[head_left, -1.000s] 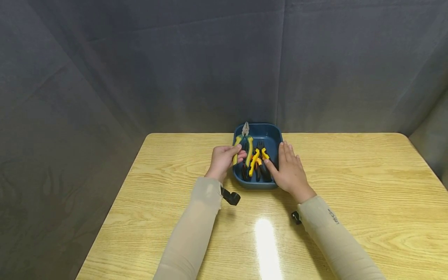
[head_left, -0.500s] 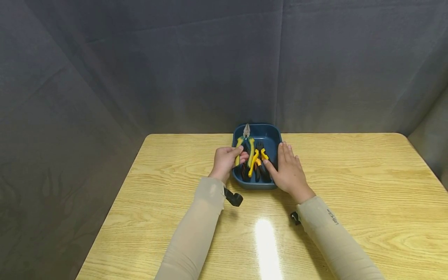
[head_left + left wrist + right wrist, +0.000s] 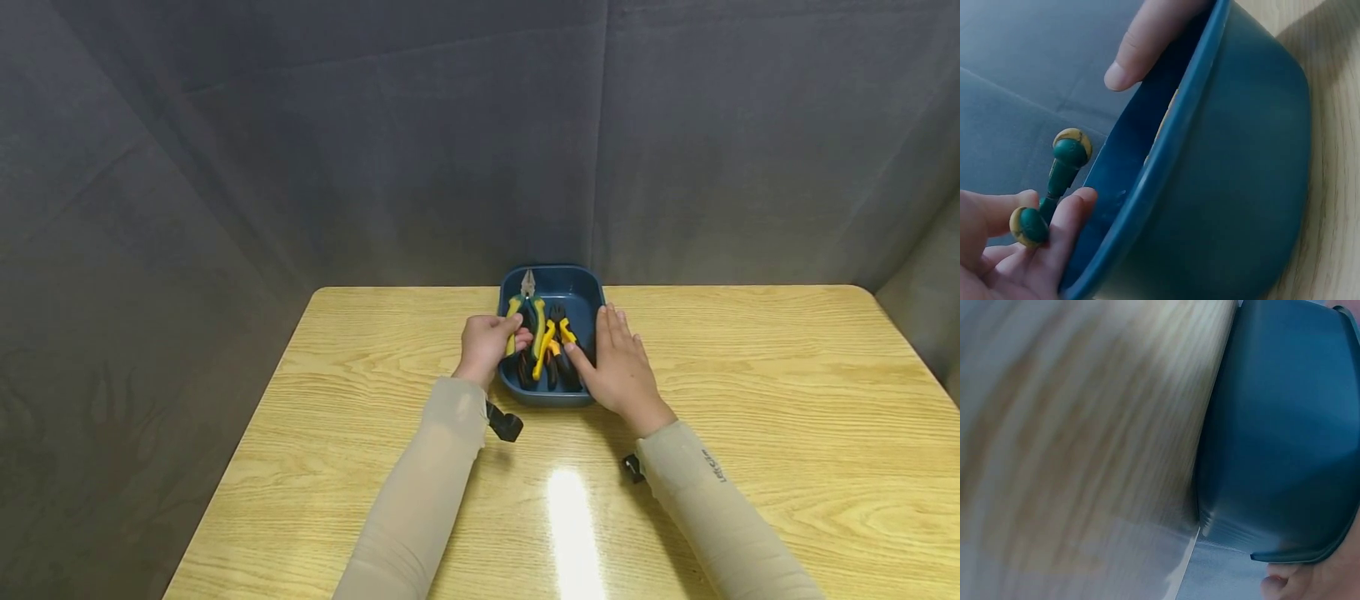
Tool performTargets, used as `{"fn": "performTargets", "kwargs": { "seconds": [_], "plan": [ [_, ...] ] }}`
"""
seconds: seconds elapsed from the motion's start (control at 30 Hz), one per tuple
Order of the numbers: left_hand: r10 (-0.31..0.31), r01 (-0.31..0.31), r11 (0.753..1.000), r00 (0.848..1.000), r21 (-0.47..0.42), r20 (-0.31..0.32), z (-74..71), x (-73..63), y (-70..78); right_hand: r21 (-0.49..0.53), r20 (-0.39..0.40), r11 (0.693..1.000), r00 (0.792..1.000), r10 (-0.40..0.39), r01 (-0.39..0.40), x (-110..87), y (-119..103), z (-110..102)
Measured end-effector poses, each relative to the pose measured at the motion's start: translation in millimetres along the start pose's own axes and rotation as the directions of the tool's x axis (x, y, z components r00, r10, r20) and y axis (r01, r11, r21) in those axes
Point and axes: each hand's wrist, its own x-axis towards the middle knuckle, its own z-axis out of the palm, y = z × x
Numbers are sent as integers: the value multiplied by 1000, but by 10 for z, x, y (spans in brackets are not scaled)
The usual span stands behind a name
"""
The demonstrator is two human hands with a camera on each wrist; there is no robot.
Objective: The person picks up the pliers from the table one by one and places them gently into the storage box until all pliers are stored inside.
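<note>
My left hand [image 3: 486, 342] pinches one yellow-and-green handle of a pair of pliers [image 3: 538, 321], its metal jaws pointing away over the left part of a blue tub [image 3: 553, 401]. The pliers' rounded handle ends [image 3: 1071, 153] show beside the tub rim in the left wrist view. Inside the tub, more pliers with yellow-and-black handles [image 3: 544, 348] lie together, partly overlapped by the held pair. My right hand [image 3: 624, 367] rests with straight fingers along the tub's right side, its thumb over the rim. In the right wrist view, fingertips [image 3: 1274, 586] show by the rim.
The tub stands at the back edge of a wooden table [image 3: 750, 392], close to a grey cloth backdrop [image 3: 450, 167]. Each wrist wears a small black camera mount, such as the left one [image 3: 505, 423]. A bright glare [image 3: 573, 525] lies on the front of the table.
My left hand has shifted slightly right, carrying the pliers a little further over the tub, and their jaws have come slightly nearer to me. The right hand and the tub are nearly unmoved.
</note>
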Motion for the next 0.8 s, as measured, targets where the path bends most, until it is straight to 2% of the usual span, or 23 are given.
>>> {"fn": "performTargets", "kwargs": {
  "seconds": [0.1, 0.23, 0.47, 0.8],
  "plan": [
    [22, -21, 997, 1000, 78, -13, 13, -12, 7, 7, -1, 1000, 1000, -1, 1, 2, 4, 8],
    [76, -69, 977, 997, 199, -29, 38, -23, 14, 13, 2, 1000, 1000, -1, 1, -5, 4, 12],
    [143, -106, 908, 988, 406, -63, 98, -28, 21, 14, 0, 1000, 1000, -7, 7, -12, 6, 16],
    [183, -128, 846, 982, 517, -56, 125, -37, 30, 18, -6, 1000, 1000, 1, -1, -1, -1, 8]
  ]
}}
